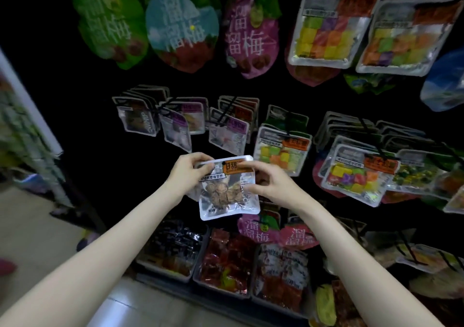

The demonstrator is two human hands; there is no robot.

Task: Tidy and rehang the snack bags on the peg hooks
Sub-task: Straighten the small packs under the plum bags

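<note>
Standing before a dark pegboard wall (75, 115) in a dim shop, pale tiled floor (32, 226) at left, w/ another blurred shelf unit (22, 125) beyond it. Top row: leaf-shaped plum bags, green (108, 22), teal (180, 27) & purple (251, 37), then white trays of multicoloured jelly cubes (324, 32). Mid row: small clear pouches w/ purple labels (175, 128) hang on black peg hooks (228, 110); more jelly-cube packs (281, 150) to the right. Below, grey bins of wrapped snacks, dark ones (175, 246) & red ones (226, 261).

Centre, in front of the board: a clear white-edged snack pouch w/ orange label and brown pieces inside (227, 191), held upright, free of any hook. Left hand (187, 173) pinches its top-left corner, thumb in front, fingers curled behind. Right hand (271, 181) grips the top-right edge by the orange label, thumb & forefinger closed on it, other fingers bent along the pouch's right side. Hang hole sits between the two hands, near the top edge.
</note>
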